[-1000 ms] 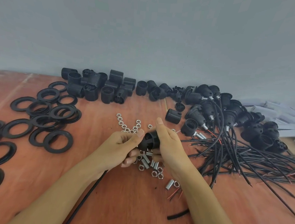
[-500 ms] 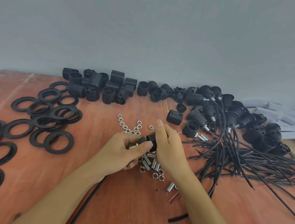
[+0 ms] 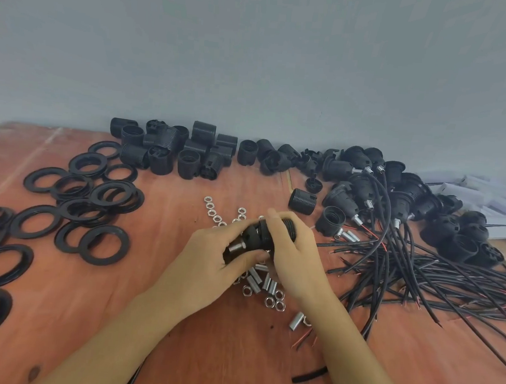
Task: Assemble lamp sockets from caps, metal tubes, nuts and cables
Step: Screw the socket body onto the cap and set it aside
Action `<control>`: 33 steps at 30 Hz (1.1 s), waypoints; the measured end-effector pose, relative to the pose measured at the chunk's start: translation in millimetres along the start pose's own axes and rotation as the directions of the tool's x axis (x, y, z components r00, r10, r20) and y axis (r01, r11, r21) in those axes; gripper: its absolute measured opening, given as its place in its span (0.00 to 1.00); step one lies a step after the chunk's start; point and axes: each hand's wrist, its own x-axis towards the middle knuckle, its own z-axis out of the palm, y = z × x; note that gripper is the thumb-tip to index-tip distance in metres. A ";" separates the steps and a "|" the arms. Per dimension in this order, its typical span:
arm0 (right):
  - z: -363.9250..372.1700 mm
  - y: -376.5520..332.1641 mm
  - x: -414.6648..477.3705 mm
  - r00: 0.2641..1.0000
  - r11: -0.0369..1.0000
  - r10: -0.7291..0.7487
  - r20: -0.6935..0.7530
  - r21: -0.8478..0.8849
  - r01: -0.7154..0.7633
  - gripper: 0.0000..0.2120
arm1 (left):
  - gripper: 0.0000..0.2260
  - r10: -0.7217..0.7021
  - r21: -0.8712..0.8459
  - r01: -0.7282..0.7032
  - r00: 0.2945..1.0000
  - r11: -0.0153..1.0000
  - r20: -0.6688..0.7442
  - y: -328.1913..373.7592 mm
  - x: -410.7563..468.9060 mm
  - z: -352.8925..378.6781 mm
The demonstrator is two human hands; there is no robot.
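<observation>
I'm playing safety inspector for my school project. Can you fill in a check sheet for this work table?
Surface: reddish wooden table, scuffed.
Job's things: lamp socket held over the table, metal tube poking from its cap end; nuts and loose tubes scattered under the hands; threaded shells heaped at the back; flat black rings on the left; wired sockets on the right.
Clutter: white objects far right, too blurred to name.
Hands: left hand grips the socket's cap end; right hand wraps its body.
Cables: black cables tangled on the right, red wire ends showing; a short black piece lies by the right forearm.
Surroundings: plain grey wall behind.
</observation>
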 end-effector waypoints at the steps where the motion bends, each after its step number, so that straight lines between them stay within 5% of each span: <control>1: 0.5 0.0 -0.6 0.998 0.998 -0.055 -0.022 -0.029 0.054 0.16 | 0.22 0.032 0.055 -0.032 0.999 0.998 -0.005 0.2 0.1 -0.6; 14: 0.6 4.9 -5.2 0.961 0.961 -0.276 0.012 -0.020 0.276 0.15 | 0.25 0.226 0.002 -0.226 0.972 0.974 0.071 -3.0 -1.7 -3.1; 20: 5.7 3.3 -9.5 0.975 0.973 -0.221 0.020 -0.065 0.222 0.19 | 0.22 0.222 0.055 -0.225 0.974 0.973 0.053 -11.2 0.9 -1.7; 23: 11.1 -0.7 -5.9 0.967 0.967 -0.254 0.010 0.040 0.253 0.19 | 0.17 0.170 0.035 -0.168 0.984 0.985 -0.061 -14.4 1.2 -4.8; 26: 16.4 -7.6 7.1 0.984 0.974 -0.179 -0.015 0.141 0.180 0.15 | 0.17 0.002 -0.227 -0.069 0.959 0.972 -0.285 -12.2 2.6 -9.5; 29: 33.2 -7.4 24.7 0.973 0.962 -0.198 0.122 -0.165 0.217 0.08 | 0.25 -0.202 -0.457 -0.030 0.870 0.889 -0.450 -10.3 8.1 -24.5; 33: 75.0 -4.9 44.6 0.859 0.760 -0.354 0.371 -0.422 0.495 0.14 | 0.29 -0.303 -0.520 0.004 0.817 0.854 -0.490 -14.1 13.7 -41.9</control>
